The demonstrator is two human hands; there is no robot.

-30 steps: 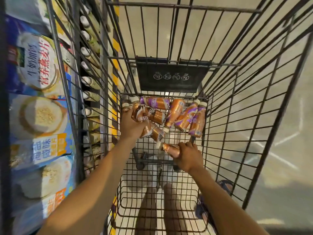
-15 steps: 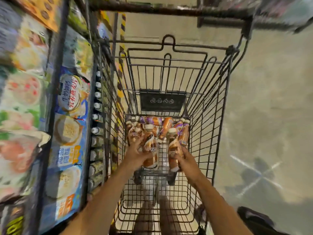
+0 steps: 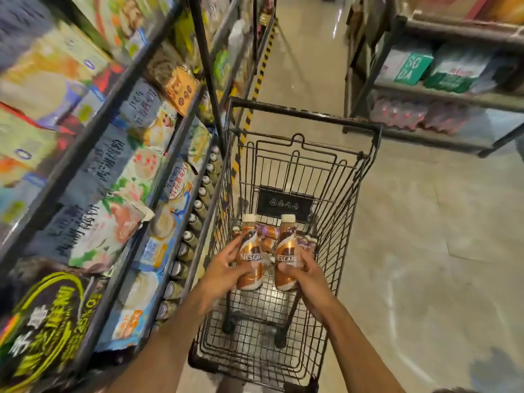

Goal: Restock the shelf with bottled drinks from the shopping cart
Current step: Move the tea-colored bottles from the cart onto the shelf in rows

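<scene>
Shop aisle, pale floor [image 3: 425, 236], stock on both sides.

- Shelf [image 3: 207, 66], left: dark metal frame, tiers packed with printed bags [image 3: 96, 231]. A row of capped shelf bottles [image 3: 195, 219] runs along the low tier, just beside the cart wall.
- Cart [image 3: 306, 114], centre: black wire, handle at the far end, set against the shelf.
- Left hand [image 3: 224, 268]: fingers curled round the lower body of the left bottle [image 3: 249, 251], thumb across its label. Bottle upright, cream cap up, held over the basket.
- Loose bottles [image 3: 268, 232]: several lying on the basket floor at its far end, partly hidden behind the two held ones.
- Right bottle [image 3: 286, 251]: upright, cap up, near the left bottle, not touching it.
- Right hand [image 3: 309, 273]: thumb over the label, fingers wrapped behind the right bottle.
- Rack [image 3: 442, 92], right: green-and-white cases [image 3: 411, 66] above, blurred red packs below.
</scene>
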